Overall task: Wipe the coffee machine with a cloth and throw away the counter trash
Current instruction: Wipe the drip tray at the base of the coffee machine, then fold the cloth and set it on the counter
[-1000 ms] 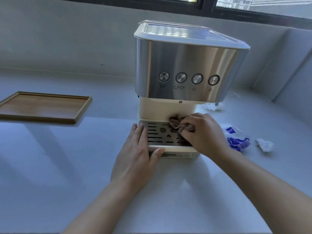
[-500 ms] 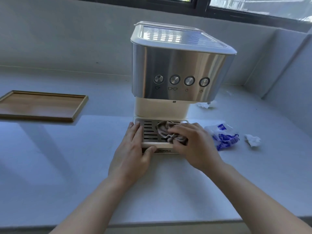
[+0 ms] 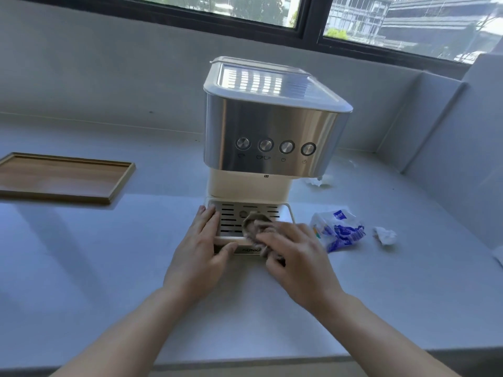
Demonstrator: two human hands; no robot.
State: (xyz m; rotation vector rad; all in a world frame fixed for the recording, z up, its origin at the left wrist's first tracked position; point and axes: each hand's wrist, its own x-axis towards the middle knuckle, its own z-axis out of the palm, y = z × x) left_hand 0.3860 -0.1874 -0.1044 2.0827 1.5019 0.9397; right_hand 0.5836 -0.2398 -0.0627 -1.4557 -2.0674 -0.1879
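On the pale grey counter (image 3: 81,268), the steel-and-cream coffee machine (image 3: 275,131) looks mid-wipe. The right hand (image 3: 296,257) curls its fingers round a crumpled brown-grey cloth (image 3: 254,227) on the slotted metal drip tray (image 3: 231,221), and the left hand (image 3: 201,257), fingers straight and together, steadies the tray's left edge. The trash is not yet cleared: a blue-and-white plastic wrapper (image 3: 337,229), a crumpled white tissue (image 3: 385,235) and a second white scrap (image 3: 317,182) lie to the machine's right.

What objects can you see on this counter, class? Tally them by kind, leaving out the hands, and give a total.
Coffee machine: 1
Wooden tray: 1
Cloth: 1
Blue-and-white wrapper: 1
Crumpled white tissues: 2
Total: 6
A white scrap cut off at the right edge is not counted.
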